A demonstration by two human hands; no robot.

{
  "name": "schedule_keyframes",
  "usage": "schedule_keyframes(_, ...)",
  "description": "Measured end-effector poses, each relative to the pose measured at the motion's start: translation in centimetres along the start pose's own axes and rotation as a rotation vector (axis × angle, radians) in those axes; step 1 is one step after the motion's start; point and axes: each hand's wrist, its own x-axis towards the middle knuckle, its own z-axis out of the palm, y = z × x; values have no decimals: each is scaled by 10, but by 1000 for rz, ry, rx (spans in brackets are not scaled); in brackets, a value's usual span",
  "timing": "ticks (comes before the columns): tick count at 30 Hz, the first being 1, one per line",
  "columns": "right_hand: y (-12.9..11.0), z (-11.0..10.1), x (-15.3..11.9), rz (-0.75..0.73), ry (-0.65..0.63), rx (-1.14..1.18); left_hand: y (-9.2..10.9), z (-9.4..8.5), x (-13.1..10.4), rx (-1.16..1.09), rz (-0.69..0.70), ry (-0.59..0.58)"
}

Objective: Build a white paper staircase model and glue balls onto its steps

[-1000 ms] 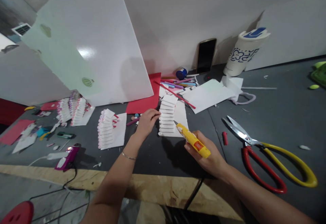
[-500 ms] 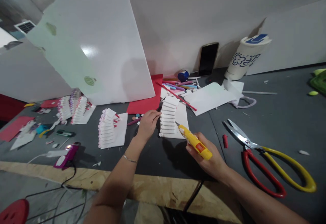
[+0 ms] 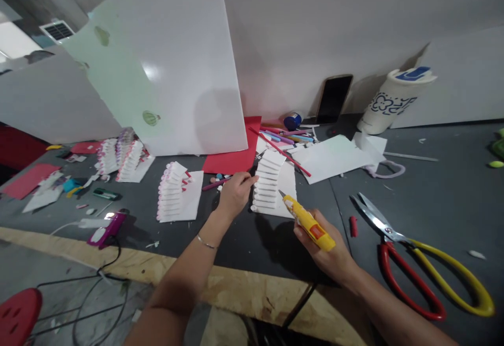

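Observation:
A fan of white strips with rounded left ends lies on a white sheet. My left hand is closed, thumb and index fingertips together at the fan's left edge; whatever is between them is hidden. My right hand grips a yellow utility knife with an orange patch on its body. Its narrow dark tip points at the strips' right ends, just above the sheet; I cannot tell whether it touches. To the left stands a similar fan with pink rounded ends on another white sheet.
Large scissors lie open on the right, beside a short red piece. A phone and white tumbler stand against white boards. Colored sticks and red paper lie behind; a corded magenta device sits left.
The camera view has shifted, so the whole scene sits further right in the picture. Both hands keep nearly the same places at the white strips, and the knife is still in my right hand.

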Motion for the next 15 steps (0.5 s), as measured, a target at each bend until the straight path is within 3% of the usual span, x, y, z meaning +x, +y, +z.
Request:
schedule_keyframes(5,3,0,-2,30,4,10,3,0,1,-15,-21,-14)
schedule_keyframes(8,5,1,-3,42,15,6,-1,-11,4,-46,-93,42)
schedule_keyframes(12,15,1,-6,98,25,-7,-19,-39,-1,-71,-369,115)
schedule_keyframes(15,24,1,-6,110,24,-4,-33,-56,-19,-86,-613,34)
